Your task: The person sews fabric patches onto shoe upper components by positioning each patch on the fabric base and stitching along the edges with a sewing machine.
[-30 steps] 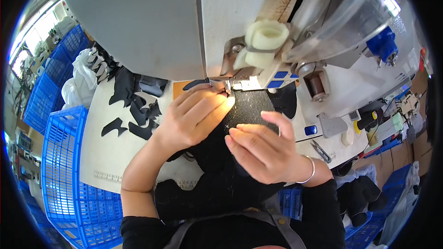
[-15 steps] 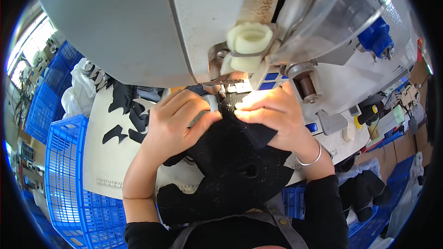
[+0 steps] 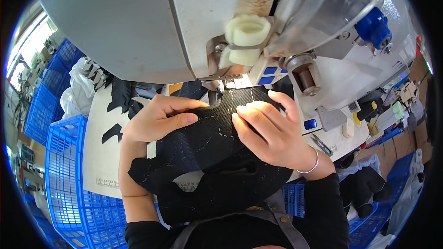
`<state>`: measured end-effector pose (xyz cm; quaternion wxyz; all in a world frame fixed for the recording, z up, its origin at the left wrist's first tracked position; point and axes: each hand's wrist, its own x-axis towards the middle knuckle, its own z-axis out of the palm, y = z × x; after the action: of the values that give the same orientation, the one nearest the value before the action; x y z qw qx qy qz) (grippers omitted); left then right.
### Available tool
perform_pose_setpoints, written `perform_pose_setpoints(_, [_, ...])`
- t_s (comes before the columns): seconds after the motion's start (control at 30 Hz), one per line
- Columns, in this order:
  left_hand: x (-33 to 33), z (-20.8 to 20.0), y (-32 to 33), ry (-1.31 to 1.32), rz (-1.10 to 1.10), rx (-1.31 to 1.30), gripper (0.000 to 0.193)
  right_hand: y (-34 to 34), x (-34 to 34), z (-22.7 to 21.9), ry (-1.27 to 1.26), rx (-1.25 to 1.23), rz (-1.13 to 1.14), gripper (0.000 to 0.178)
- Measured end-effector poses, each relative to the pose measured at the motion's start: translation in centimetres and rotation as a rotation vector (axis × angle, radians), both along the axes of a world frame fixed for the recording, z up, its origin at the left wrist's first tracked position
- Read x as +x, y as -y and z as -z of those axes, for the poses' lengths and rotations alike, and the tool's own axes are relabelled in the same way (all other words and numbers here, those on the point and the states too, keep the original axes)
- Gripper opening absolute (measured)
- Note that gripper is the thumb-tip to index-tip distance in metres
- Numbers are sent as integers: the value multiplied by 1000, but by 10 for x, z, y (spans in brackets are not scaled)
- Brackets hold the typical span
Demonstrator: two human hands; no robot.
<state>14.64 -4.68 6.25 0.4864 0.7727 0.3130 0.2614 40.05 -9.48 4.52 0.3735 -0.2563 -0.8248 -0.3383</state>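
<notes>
- Workroom clutter frames the seat: a blue crate (image 3: 64,131) stands just beyond the left edge of the white counter (image 3: 101,161), and a ruler strip (image 3: 107,183) runs along its near edge.
- Dark cut pieces (image 3: 111,133) lie toward the counter's left edge; best left well apart from the moving work.
- The left hand (image 3: 150,120) rests at the fabric's upper left edge, thumb and forefinger spread; I cannot tell whether they pinch it. Light, flat pressure would serve best here, with no sideways tug.
- The black fabric (image 3: 203,143) reaches from beneath the sewing machine (image 3: 120,27) and its lit presser parts (image 3: 224,86) back past the counter's near edge. Its loose folds should hang slack, since their weight could drag the line off.
- The right hand (image 3: 272,136) sets its fingertips on the mesh near the presser parts, thumb held apart. Those tips should steer gently and stop short of the needle.
- Farther right are a thread spool (image 3: 304,80) on the machine and snips (image 3: 321,144) near the counter's right edge, handy for thread ends.
</notes>
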Motion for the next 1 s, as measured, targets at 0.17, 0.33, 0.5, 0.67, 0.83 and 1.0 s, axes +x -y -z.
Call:
perform_pose_setpoints(0.17, [-3, 14, -11, 60, -80, 142, 28, -9, -2, 3, -68, -81, 0, 16])
perform_pose_setpoints(0.33, [-56, 13, -27, -226, -552, 509, 22, -8, -6, 4, -51, -108, 24, 28])
perform_pose_setpoints(0.5, [-127, 59, 4, -679, -464, 562, 74, -7, 0, -15, -20, -217, -60, 19])
perform_pose_setpoints(0.67, [-145, 119, 42, -750, -494, 478, 69, -16, 25, -15, -570, -739, -134, 17])
perform_pose_setpoints(0.83, [-137, 119, 36, -499, -577, 501, 25, -88, 65, 46, -1110, -1129, 9, 26])
perform_pose_setpoints(1.0, [-147, 118, 36, -481, -610, 345, 17, -68, 50, 20, -1383, -1429, -461, 30])
